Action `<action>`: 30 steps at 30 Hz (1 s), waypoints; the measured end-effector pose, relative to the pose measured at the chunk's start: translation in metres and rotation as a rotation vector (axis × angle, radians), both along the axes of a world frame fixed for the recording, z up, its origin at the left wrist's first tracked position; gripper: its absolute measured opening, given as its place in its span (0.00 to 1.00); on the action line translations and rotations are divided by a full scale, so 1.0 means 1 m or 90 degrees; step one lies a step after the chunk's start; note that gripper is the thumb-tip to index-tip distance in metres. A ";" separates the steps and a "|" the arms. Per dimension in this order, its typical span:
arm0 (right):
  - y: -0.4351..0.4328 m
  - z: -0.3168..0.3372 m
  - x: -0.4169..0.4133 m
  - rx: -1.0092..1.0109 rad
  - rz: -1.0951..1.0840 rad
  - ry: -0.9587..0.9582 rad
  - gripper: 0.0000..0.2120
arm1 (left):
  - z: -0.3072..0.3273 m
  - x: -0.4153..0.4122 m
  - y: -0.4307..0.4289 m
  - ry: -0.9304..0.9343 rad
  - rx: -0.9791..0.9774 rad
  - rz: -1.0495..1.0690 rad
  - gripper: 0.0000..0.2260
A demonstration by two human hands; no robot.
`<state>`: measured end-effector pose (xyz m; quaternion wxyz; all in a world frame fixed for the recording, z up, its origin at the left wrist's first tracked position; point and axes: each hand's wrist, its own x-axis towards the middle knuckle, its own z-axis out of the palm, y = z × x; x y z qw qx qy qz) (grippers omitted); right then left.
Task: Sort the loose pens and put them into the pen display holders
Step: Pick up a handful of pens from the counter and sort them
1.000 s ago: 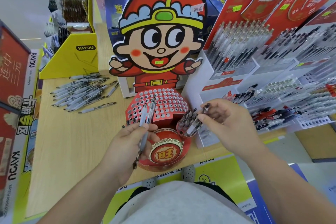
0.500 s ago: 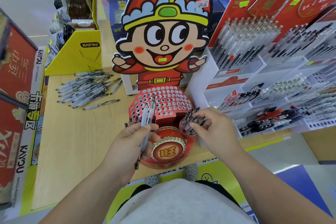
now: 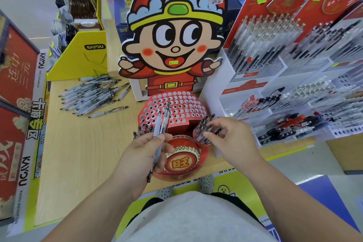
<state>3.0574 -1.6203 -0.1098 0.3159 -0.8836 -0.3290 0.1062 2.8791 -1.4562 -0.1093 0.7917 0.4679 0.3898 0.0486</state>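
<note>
A red perforated pen holder (image 3: 182,102) stands on the wooden table (image 3: 78,159) before a cartoon cutout. My left hand (image 3: 143,157) grips two clear pens (image 3: 161,124) upright over the holder's left side. My right hand (image 3: 233,139) reaches over the small round cup (image 3: 198,139) on the holder's right, where several dark pens stand. Its thumb and fingertips pinch a pen (image 3: 209,126) at its top, and that pen sits in the cup. A few pens (image 3: 142,130) stand in holes on the holder's left edge. Several loose pens (image 3: 92,96) lie in a pile at the back left.
The tall cartoon cutout (image 3: 174,35) rises behind the holder. A yellow cardboard box (image 3: 78,61) stands at the back left, and red boxes (image 3: 17,84) line the left edge. Filled pen display racks (image 3: 294,88) take up the right side.
My right hand carried a pen down from above the holder into the right cup. My left hand stayed in place with its two pens.
</note>
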 end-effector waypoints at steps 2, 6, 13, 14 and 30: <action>0.000 0.000 0.000 -0.010 0.013 -0.008 0.07 | 0.000 0.000 0.000 -0.001 -0.003 0.000 0.11; 0.004 -0.001 -0.001 -0.023 0.019 -0.012 0.08 | 0.000 0.000 0.001 -0.002 0.000 -0.004 0.11; 0.008 -0.001 0.001 -0.023 0.006 0.023 0.07 | 0.001 -0.001 0.003 -0.012 -0.001 -0.006 0.11; 0.008 -0.002 0.001 -0.031 0.007 0.027 0.07 | 0.001 -0.001 0.003 -0.012 -0.001 -0.006 0.11; 0.016 -0.006 -0.013 -0.151 0.025 -0.052 0.06 | 0.007 -0.004 0.001 -0.026 -0.006 -0.018 0.13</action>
